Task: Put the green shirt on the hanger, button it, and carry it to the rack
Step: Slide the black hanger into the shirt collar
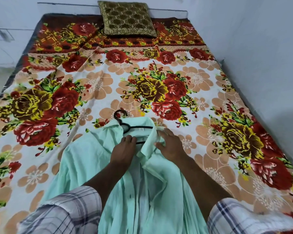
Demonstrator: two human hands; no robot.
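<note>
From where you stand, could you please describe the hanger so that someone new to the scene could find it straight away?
Start at the bed with the floral bedspread and find the pale green shirt at its near edge. At the shirt's open collar, beyond the left hand and right hand, lies the hanger. It is the only thin black piece there, its hook curling onto the bedspread.

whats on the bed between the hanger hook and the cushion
Nothing: in the head view only the bare floral bedsheet stretches from the hanger hook to the cushion at the far end.
</note>
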